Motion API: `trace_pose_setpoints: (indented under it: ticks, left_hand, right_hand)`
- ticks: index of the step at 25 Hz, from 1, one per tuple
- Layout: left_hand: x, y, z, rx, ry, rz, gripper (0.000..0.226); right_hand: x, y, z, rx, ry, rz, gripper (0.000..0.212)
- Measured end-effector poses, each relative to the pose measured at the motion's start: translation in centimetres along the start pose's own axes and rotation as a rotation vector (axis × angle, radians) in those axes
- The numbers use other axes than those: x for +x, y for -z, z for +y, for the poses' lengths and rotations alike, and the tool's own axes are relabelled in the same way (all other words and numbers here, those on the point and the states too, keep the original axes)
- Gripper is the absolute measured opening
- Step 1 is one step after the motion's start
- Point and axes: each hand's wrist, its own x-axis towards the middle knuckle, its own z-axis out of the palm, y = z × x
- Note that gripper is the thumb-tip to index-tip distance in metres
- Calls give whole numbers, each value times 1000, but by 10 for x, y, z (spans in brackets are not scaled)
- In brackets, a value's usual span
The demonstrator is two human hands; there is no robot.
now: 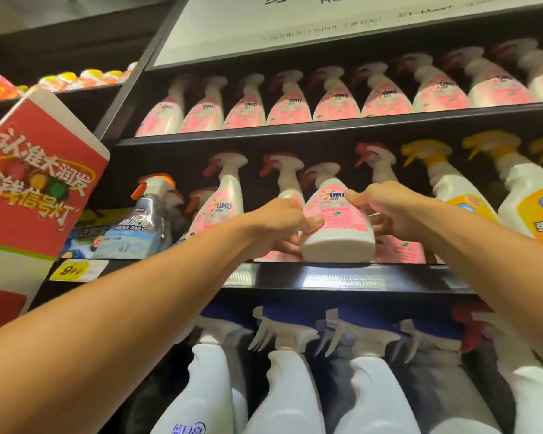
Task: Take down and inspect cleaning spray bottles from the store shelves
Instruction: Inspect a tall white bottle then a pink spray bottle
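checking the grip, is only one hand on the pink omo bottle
No, both the left hand and the right hand hold the pink OMO spray bottle from either side at the middle shelf edge.

OMO bottle (337, 220) on middle shelf (326, 278), between both hands

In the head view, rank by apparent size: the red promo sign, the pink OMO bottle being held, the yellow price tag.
1. Red promo sign, though it hangs nearer the camera.
2. Pink OMO bottle, gripped by both hands.
3. Yellow price tag.
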Motion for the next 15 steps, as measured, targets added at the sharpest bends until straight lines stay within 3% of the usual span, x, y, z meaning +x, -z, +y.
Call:
trace_pose_setpoints:
  ticks: [8,12,15]
  left_hand:
    - [5,-4,-6,-22,-113,20,17]
    - [14,-5,-9,17,-126,54,34]
    - [20,-10,-14,174,-153,87,30]
  right_hand:
    - [-5,9,5,48,74,27,23]
    - [-4,7,1,0,99,15,26]
    - [-3,3,3,-30,84,18,24]
